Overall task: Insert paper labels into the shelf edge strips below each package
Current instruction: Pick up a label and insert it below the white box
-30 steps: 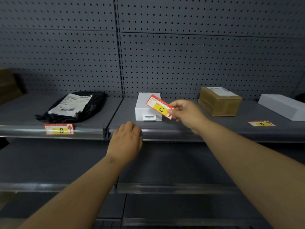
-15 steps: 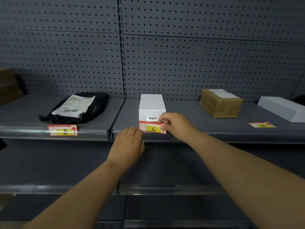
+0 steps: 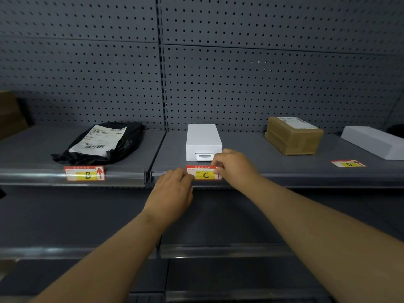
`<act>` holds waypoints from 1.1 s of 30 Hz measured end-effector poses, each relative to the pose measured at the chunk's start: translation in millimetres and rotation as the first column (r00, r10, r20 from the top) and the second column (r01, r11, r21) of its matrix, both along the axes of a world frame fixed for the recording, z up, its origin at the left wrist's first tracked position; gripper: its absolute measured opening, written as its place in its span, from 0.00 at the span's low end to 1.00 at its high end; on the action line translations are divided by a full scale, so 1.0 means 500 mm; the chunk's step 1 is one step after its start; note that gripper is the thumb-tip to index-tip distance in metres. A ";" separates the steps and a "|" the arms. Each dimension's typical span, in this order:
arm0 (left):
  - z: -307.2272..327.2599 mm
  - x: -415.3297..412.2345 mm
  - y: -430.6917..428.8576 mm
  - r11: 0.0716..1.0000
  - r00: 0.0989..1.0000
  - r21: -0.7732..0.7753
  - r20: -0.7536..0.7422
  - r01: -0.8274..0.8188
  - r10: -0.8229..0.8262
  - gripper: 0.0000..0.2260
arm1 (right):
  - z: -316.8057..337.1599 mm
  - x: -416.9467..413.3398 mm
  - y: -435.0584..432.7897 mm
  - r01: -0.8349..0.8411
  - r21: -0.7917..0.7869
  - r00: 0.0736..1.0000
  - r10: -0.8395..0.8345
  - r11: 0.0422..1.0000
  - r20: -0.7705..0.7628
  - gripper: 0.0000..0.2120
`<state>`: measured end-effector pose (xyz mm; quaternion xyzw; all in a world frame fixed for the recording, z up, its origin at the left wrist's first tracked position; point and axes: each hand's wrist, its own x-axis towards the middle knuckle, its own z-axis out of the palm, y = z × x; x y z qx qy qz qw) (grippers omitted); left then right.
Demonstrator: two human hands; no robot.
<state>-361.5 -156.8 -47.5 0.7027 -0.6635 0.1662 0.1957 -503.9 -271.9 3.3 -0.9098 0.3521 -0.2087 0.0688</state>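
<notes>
A red and yellow label marked C [image 3: 204, 173] sits at the shelf edge strip [image 3: 306, 179] right below the white box [image 3: 203, 141]. My right hand [image 3: 235, 167] pinches the label's right end. My left hand [image 3: 172, 189] rests on the strip at the label's left end, fingers curled over the edge. A label marked B [image 3: 84, 173] is in the strip [image 3: 32, 177] below the black mailer bag [image 3: 102, 142]. A label marked D [image 3: 348, 164] lies flat on the shelf, in front of and between the brown carton [image 3: 293, 135] and a white flat box [image 3: 373, 142].
The grey pegboard back wall [image 3: 240, 84] rises behind the shelf. A lower shelf with its own edge strip [image 3: 218, 251] runs beneath my forearms. A brown cardboard box [image 3: 9, 114] stands at the far left edge.
My right hand carried label C down from in front of the white box to the edge strip. My left hand slid right along the strip to the label's left end.
</notes>
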 end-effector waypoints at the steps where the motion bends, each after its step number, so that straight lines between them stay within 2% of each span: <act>1: 0.000 0.001 0.000 1.000 1.000 0.000 0.000 0.003 -0.003 0.13 | -0.001 0.000 0.000 -0.002 -0.002 1.000 0.002 1.000 0.001 0.07; 7: -0.003 -0.001 0.006 1.000 1.000 -0.010 0.006 0.002 -0.002 0.14 | -0.006 -0.003 -0.003 -0.047 -0.050 0.998 0.046 0.998 -0.036 0.09; 33: -0.006 0.003 0.006 1.000 1.000 0.028 0.020 0.001 -0.001 0.17 | -0.012 -0.011 0.001 -0.031 -0.088 0.997 0.024 0.996 -0.073 0.13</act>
